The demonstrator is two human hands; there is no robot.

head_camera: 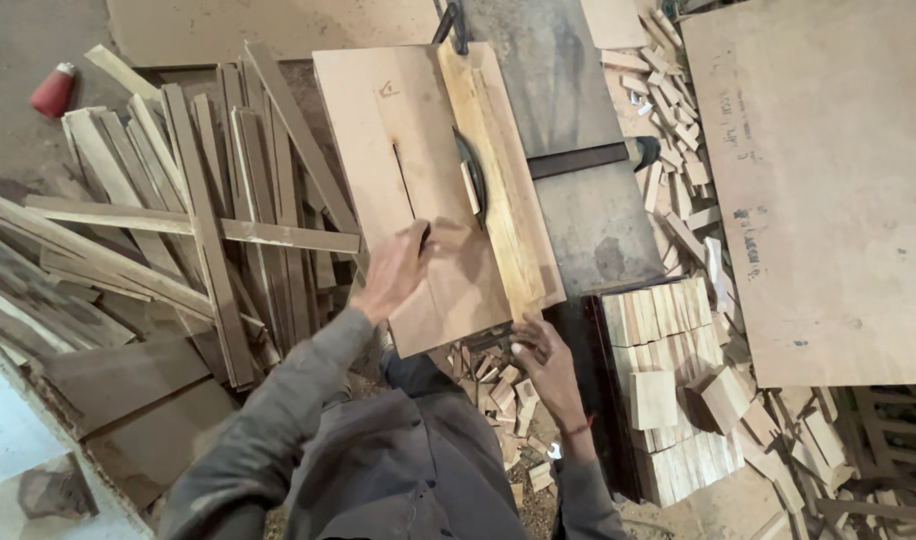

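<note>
Grey sleeves fill the lower middle of the view, the person's body cut off by the bottom edge; the left hand [396, 268] lies flat, fingers released, pressing on a plywood sled [418, 190] atop the saw bench [578, 200]; the right hand [543, 350] sits at the sled's near corner, fingers curled, though whether it grips an offcut cannot be told. Sled long axis runs away from the person, tilted slightly to the left; a narrow slot [405, 180] follows the same axis; a pale timber fence [498, 190] lies along the right side, with a dark curved blade guard [473, 175] just beside it; the blade itself is hard to make out. Rough wooden slats [208, 220] lie heaped to the left, overlapping at mixed angles; short sawn blocks [668, 340] are stacked in rows to the right; a large plywood sheet [828, 180] is cut off by the right edge; small offcuts [503, 395] litter the floor between the arms.
</note>
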